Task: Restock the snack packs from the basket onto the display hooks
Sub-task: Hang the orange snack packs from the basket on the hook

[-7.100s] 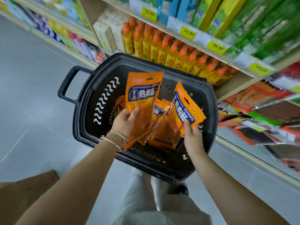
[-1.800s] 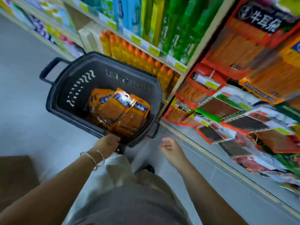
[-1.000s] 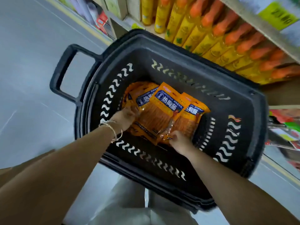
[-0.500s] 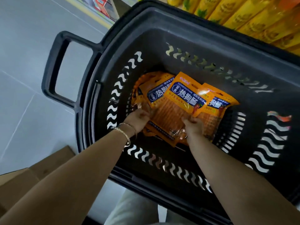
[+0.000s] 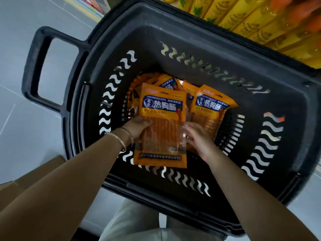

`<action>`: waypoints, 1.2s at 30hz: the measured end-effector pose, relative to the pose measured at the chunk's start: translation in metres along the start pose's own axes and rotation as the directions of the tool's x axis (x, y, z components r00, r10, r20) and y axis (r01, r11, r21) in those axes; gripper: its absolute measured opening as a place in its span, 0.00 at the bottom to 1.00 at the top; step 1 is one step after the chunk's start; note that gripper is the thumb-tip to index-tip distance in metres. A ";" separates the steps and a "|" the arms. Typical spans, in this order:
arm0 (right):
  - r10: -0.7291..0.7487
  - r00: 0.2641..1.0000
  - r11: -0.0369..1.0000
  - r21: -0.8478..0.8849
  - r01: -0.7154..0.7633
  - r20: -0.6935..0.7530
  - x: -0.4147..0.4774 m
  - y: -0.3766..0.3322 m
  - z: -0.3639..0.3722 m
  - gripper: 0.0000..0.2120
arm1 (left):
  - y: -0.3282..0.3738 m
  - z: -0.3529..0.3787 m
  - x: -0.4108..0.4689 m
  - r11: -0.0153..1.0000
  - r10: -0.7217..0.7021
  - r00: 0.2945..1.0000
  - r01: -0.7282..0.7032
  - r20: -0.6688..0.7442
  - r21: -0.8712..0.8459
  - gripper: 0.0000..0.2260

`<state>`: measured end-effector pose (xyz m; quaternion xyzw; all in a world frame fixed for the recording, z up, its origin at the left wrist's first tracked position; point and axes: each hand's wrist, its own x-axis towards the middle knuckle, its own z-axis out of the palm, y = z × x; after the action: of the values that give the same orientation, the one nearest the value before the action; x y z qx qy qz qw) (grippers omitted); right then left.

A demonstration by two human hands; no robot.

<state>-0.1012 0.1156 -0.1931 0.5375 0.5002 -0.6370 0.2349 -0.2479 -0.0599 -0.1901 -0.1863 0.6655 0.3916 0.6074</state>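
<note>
Both hands in the basket (image 5: 173,32) — one snack pack held upright!
Left hand (image 5: 137,126) grips the front pack (image 5: 162,119) at its left edge, thumb on its face; right hand (image 5: 198,138) has its fingers (image 5: 186,130) curled against the right edge. The pack (orange, clear window) stands over the heap of packs (image 5: 166,80) on the basket floor — a second pack (image 5: 214,106) leans just beside it, behind the right hand.
</note>
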 end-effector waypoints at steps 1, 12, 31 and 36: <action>-0.037 0.989 0.997 -0.067 0.027 -0.145 0.009 0.001 -0.004 0.19 | -0.001 0.000 0.002 1.000 -0.001 0.999 0.003 -0.040 0.030 0.10; 0.246 0.802 0.969 0.112 -0.222 -0.545 0.075 0.030 -0.031 0.54 | -0.005 -0.005 0.015 0.997 0.031 0.985 -0.020 -0.170 0.069 0.11; -0.346 0.784 0.938 -0.164 0.306 -0.515 -0.139 0.000 -0.041 0.24 | 0.047 0.046 -0.151 0.967 0.237 0.949 -0.251 -0.210 -0.044 0.21; -0.646 0.534 0.755 -0.353 0.553 -0.545 -0.211 -0.005 -0.083 0.14 | 0.051 0.087 -0.218 0.908 0.416 0.886 -0.416 -0.207 0.045 0.25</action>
<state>-0.0019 0.1410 0.0093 0.4975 0.7448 -0.4199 -0.1466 -0.1854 -0.0129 0.0371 -0.0804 0.7507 0.4906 0.4351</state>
